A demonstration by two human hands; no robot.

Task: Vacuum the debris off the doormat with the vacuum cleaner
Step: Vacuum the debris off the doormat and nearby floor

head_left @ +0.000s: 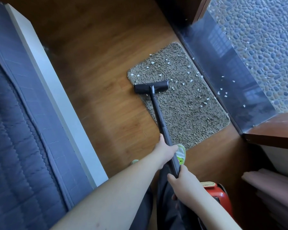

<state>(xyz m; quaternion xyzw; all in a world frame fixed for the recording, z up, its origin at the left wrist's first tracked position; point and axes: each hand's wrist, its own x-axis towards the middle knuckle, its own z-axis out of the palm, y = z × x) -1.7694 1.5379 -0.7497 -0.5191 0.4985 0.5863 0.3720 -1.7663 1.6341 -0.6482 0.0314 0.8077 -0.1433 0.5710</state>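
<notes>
A shaggy grey-brown doormat (186,103) lies on the wooden floor against a dark door sill. Several small white scraps of debris (160,75) are scattered over its far and right parts. The black floor nozzle of the vacuum (151,86) rests on the mat's left edge. Its black tube (158,113) runs back toward me. My left hand (165,149) grips the tube higher up, and my right hand (181,177) grips it lower, near my body. The red vacuum body (218,196) sits on the floor behind my right hand.
A blue quilted mattress (18,146) on a white bed frame (56,100) runs along the left. The dark sill (223,77) carries more white scraps, and a pebbled floor (264,39) lies beyond it. A wooden door frame (273,128) stands at right. A green-and-white shoe (181,154) shows under the tube.
</notes>
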